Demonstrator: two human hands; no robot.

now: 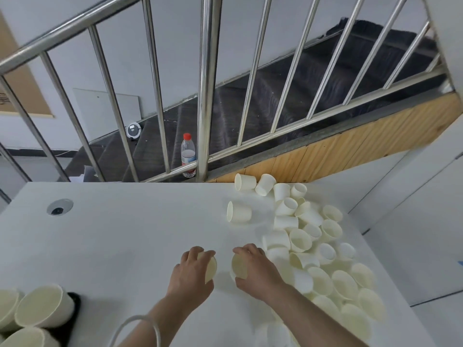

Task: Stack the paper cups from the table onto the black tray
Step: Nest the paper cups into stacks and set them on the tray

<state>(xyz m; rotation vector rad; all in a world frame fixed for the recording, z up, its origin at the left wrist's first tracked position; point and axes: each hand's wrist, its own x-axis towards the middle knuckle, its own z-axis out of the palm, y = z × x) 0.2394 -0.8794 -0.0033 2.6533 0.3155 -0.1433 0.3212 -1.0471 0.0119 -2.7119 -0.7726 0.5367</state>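
Note:
My left hand (191, 274) grips one cream paper cup (211, 269) lying sideways, its open mouth facing right. My right hand (255, 269) grips another paper cup (239, 266) with its mouth facing left. The two cups face each other a short gap apart, just above the white table (125, 234). A large heap of loose paper cups (313, 246) lies on the table's right side. At the bottom left, stacks of cups (42, 309) stand on the black tray (74, 311), mostly hidden beneath them.
A round cable hole (59, 207) sits in the table's far left. Behind the table rises a steel stair railing (206, 96), with a plastic bottle (188, 154) on the steps. One cup (238, 212) lies apart from the heap.

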